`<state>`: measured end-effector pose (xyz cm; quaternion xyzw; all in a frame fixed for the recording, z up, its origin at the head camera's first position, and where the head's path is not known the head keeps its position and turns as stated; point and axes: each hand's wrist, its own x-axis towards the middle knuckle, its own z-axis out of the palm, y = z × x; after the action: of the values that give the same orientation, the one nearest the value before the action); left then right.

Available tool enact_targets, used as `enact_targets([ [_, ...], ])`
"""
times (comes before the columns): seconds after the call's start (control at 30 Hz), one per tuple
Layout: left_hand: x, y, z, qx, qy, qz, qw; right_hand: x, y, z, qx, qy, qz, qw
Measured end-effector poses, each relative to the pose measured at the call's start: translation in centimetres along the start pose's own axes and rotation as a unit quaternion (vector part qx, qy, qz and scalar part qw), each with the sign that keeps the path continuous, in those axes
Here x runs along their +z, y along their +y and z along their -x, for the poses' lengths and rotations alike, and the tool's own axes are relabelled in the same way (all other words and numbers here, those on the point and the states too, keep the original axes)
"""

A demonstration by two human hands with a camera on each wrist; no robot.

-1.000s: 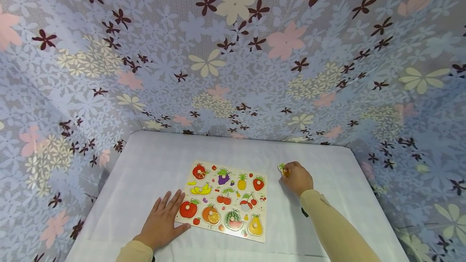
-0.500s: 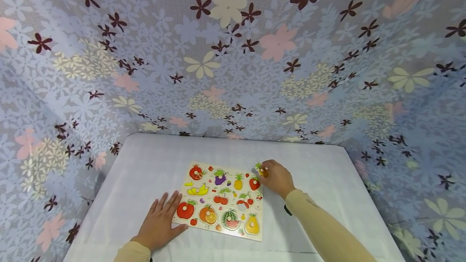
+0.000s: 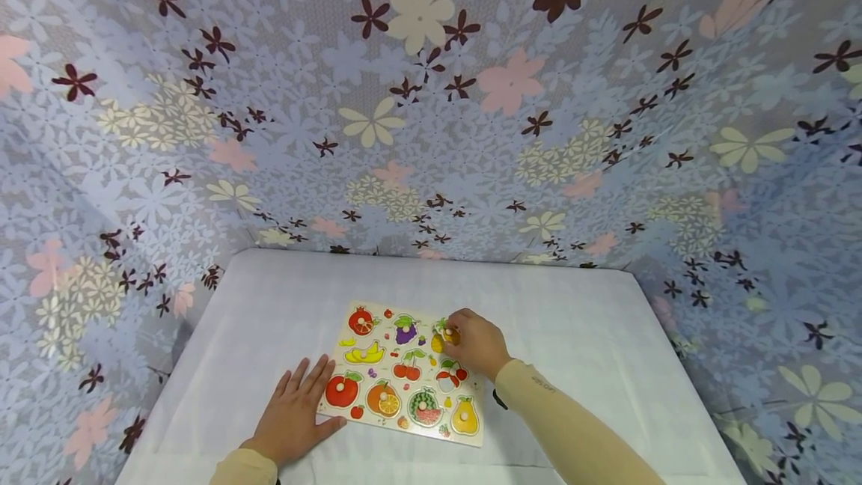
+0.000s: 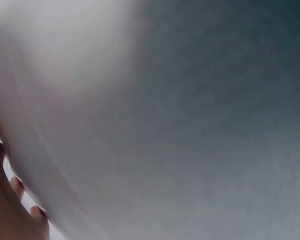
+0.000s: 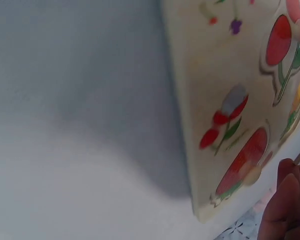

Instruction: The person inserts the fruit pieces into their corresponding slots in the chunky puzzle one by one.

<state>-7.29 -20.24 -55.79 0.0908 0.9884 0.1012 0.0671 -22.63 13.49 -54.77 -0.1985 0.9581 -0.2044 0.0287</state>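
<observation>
A wooden fruit puzzle board (image 3: pixel 404 339) lies on the white-covered table. My right hand (image 3: pixel 480 346) pinches a pineapple puzzle piece (image 3: pixel 450 335) over the pineapple spot in the board's upper right; whether the piece touches the board I cannot tell. In the right wrist view the fingertips (image 5: pixel 287 200) show at the lower right, beside the knobbed strawberry piece (image 5: pixel 244 165). My left hand (image 3: pixel 292 414) lies with fingers spread at the board's left edge, its thumb at the lower left corner. The left wrist view is mostly blurred cloth, with some fingers at lower left.
Apple (image 3: pixel 341 391), orange (image 3: pixel 383 399), watermelon (image 3: pixel 425 408) and pear (image 3: pixel 465 417) pieces line the board's near row. The banana spot (image 3: pixel 364 352) shows no knob. A floral curtain (image 3: pixel 377 171) stands behind the table and along both sides.
My right hand has carried the pineapple piece leftward from the table right of the board to above the pineapple spot. The left hand stays in place at the board's edge.
</observation>
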Motion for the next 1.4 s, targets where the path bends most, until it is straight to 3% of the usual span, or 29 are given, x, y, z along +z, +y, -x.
enact_targets([
  [0.2,0.3,-0.2,0.0,0.004,0.009,0.003,0.9999,0.8,-0.4,-0.4,0.0,0.009,0.009,0.9999],
  [0.47,0.7,-0.3,0.0,0.011,0.027,0.01,0.9995,1.2,-0.9,-0.4,0.02,-0.011,0.019,0.9996],
  [0.7,0.6,-0.3,0.0,0.009,0.015,-0.007,0.9998,1.3,-0.7,-0.1,-0.005,-0.014,0.043,0.999],
  [0.93,0.2,-0.3,0.0,0.006,0.009,-0.005,0.9999,0.6,-0.8,0.1,-0.033,-0.045,0.027,0.9981],
  [1.27,1.4,-0.9,0.0,0.018,0.047,-0.014,0.9986,-0.1,-1.0,0.1,-0.039,-0.077,0.002,0.9962],
  [1.4,0.8,-0.6,-0.1,0.009,0.022,-0.004,0.9997,0.3,-0.9,0.1,-0.036,-0.075,0.007,0.9965],
])
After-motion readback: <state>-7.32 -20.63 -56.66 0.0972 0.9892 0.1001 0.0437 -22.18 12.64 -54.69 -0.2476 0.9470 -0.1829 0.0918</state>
